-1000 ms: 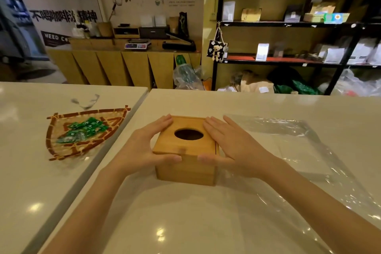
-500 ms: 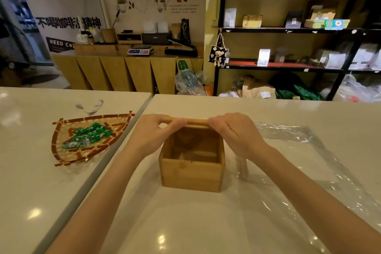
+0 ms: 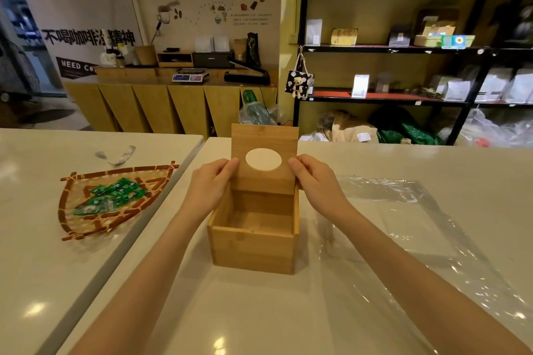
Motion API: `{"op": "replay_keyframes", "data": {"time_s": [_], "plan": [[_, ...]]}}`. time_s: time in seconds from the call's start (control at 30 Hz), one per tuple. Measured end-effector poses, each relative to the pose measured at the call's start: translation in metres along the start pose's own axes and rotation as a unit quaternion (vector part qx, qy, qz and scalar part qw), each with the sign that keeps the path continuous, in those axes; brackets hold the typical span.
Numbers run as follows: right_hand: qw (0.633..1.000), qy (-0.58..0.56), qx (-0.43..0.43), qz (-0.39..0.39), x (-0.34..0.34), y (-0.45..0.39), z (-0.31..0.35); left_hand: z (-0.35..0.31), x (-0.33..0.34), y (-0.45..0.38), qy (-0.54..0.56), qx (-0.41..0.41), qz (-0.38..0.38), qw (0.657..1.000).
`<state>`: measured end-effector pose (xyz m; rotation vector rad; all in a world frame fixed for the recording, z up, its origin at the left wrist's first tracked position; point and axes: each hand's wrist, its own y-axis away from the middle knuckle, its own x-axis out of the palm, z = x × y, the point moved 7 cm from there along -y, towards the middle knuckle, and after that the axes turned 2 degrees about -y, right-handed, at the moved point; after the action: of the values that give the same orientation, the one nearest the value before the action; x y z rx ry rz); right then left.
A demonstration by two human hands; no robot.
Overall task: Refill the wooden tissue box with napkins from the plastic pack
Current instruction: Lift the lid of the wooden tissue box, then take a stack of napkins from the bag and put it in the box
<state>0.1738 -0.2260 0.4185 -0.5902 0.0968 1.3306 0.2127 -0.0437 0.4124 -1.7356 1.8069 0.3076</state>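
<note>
The wooden tissue box (image 3: 253, 248) stands open on the white table, and its inside looks empty. Its lid (image 3: 264, 181), a wooden panel with an oval hole, is upright at the box's far edge. My left hand (image 3: 212, 186) grips the lid's left edge and my right hand (image 3: 317, 181) grips its right edge. A clear plastic pack (image 3: 409, 228) lies flat on the table to the right of the box. No napkins show in it.
A woven fan-shaped basket (image 3: 86, 228) with green sachets sits on the adjoining table at the left. A narrow gap (image 3: 199, 150) separates the two tables. Shelves and a wooden counter stand beyond the far edge.
Both hands have raised the lid from lying flat on the box to standing upright at its far edge, which exposes the inside. The box has stayed in place.
</note>
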Motion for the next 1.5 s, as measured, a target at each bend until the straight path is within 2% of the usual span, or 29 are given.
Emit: {"op": "replay_keyframes", "data": {"time_s": [0.2,0.3,0.33,0.4,0.47,0.53,0.67,0.77,0.87,0.97,1.07,1.13,1.23,1.37,1.43,1.5], "plan": [[1.0,0.0,0.007,0.027,0.002,-0.001,-0.002,-0.001,0.0,0.002,-0.008,-0.01,0.003,1.0],[0.998,-0.023,0.02,0.045,-0.006,0.002,-0.002,-0.018,-0.01,0.011,-0.032,0.001,-0.084,0.996],[0.999,-0.022,0.023,0.04,-0.013,0.004,-0.002,-0.033,-0.016,0.019,-0.037,0.038,-0.136,0.989],[0.999,-0.011,0.028,0.021,-0.033,0.011,-0.003,-0.075,-0.024,0.042,-0.035,0.173,-0.22,0.959],[1.0,0.002,0.029,0.007,-0.054,0.022,-0.006,-0.115,-0.016,0.066,-0.039,0.302,-0.229,0.925],[0.999,0.033,0.024,-0.007,-0.075,0.037,-0.01,-0.142,0.011,0.085,-0.045,0.39,-0.158,0.906],[0.992,0.127,0.014,-0.012,-0.11,0.074,-0.023,-0.15,0.096,0.122,-0.12,0.491,0.076,0.859],[0.984,0.169,0.049,-0.034,-0.138,0.102,-0.035,-0.125,0.15,0.141,-0.162,0.498,0.237,0.818],[0.978,0.188,0.084,-0.032,-0.156,0.128,-0.048,-0.103,0.182,0.157,-0.206,0.498,0.328,0.776],[0.959,0.266,0.096,0.021,-0.156,0.149,-0.063,-0.088,0.196,0.162,-0.247,0.475,0.371,0.759],[0.929,0.351,0.085,0.083,-0.148,0.162,-0.073,-0.085,0.201,0.161,-0.25,0.462,0.383,0.76],[0.927,0.355,0.082,0.086,-0.147,0.166,-0.075,-0.085,0.202,0.161,-0.238,0.458,0.38,0.768],[0.947,0.304,0.098,0.031,-0.158,0.17,-0.063,-0.088,0.202,0.162,-0.211,0.448,0.374,0.784],[0.978,0.186,0.088,-0.026,-0.172,0.178,-0.02,-0.098,0.206,0.166,-0.153,0.385,0.385,0.825],[0.988,0.134,0.078,-0.01,-0.174,0.182,0.003,-0.11,0.206,0.169,-0.103,0.371,0.376,0.843],[0.991,0.086,0.091,0.042,-0.171,0.188,0.021,-0.124,0.204,0.171,-0.035,0.36,0.371,0.855]]}}
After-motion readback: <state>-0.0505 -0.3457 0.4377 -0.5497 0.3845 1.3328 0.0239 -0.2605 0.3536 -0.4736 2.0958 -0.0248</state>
